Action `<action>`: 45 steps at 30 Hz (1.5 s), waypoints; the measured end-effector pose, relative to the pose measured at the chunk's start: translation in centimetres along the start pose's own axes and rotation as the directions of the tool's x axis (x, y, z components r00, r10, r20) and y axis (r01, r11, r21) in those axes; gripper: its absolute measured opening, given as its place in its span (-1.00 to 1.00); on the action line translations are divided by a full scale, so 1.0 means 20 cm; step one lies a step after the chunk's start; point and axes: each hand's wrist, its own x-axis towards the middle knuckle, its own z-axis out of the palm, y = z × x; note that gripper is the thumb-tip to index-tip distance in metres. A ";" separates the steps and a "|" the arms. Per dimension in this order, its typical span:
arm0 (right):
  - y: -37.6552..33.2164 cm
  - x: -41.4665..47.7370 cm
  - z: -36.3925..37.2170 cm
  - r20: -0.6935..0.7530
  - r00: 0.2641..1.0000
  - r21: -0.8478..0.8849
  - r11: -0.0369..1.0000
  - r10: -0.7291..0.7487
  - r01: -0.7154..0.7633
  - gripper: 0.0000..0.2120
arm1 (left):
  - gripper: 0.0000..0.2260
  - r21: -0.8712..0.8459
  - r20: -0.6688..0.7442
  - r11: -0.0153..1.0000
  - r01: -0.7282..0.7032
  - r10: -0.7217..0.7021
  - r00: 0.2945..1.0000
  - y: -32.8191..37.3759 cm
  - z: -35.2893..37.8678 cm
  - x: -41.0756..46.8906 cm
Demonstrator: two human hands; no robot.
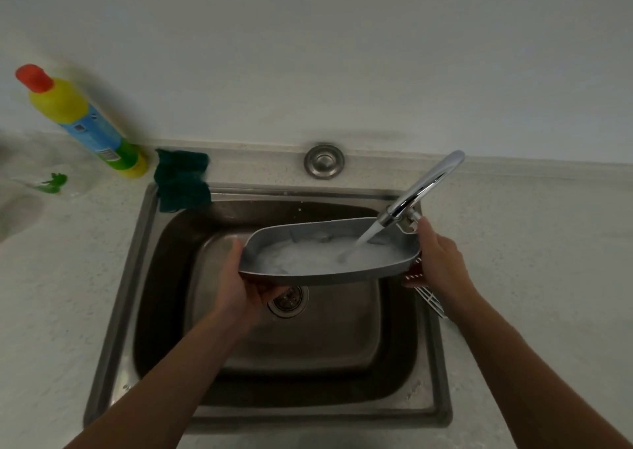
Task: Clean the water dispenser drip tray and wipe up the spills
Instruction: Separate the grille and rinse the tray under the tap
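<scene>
I hold a grey drip tray (274,234) over the steel sink (144,277), roughly level. My left hand (239,287) grips its left end from below. My right hand (440,260) grips its right end. Foamy water fills the tray, and a stream runs into its right side from the chrome tap (424,188). A white slotted grille (430,298) lies on the sink's right rim, partly hidden by my right hand.
A dark green scouring cloth (181,179) hangs over the sink's back left corner. A yellow detergent bottle (82,119) with a red cap stands on the counter at back left. A round steel cap (323,161) sits behind the sink. The drain (287,299) lies under the tray.
</scene>
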 end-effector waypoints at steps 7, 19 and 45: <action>-0.03 -0.19 -0.01 -0.012 0.972 -0.184 0.956 -0.235 0.229 -0.65 | -0.56 0.517 -0.057 0.855 0.038 -0.010 0.998 -0.08 -0.01 0.10; 0.10 -0.08 0.11 0.077 0.975 0.247 0.943 0.210 -0.223 -0.81 | -0.80 0.504 0.030 0.792 -0.345 0.383 0.923 0.14 -0.04 -0.03; 0.01 -0.18 0.09 -0.168 0.967 -0.035 0.982 -0.191 0.187 -0.71 | -0.71 0.190 -0.024 0.980 -0.065 0.071 0.997 -0.09 -0.10 0.01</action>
